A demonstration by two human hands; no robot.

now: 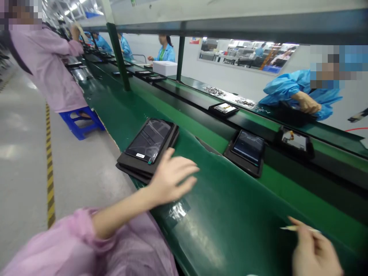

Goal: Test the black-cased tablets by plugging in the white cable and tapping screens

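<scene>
My left hand (174, 176), fingers spread and holding nothing, hovers over the green bench (218, 214). Just beyond it, a dark tablet screen (151, 138) with a white label lies on stacked black foam trays (130, 165). My right hand (313, 249), at the lower right, pinches a thin, pale pointed stick (293, 228); its exact kind is unclear. Ahead, a lit tablet (248, 146) rests in a black tray (244, 168) on the conveyor line.
Open-backed devices in black trays (224, 109) (294, 140) sit farther across. Small parts (215, 91) lie on the far bench. A green post (118, 57) and an overhead shelf (230, 19) bound the space. Co-workers in blue (299, 88) and pink (51, 65) stand or sit nearby.
</scene>
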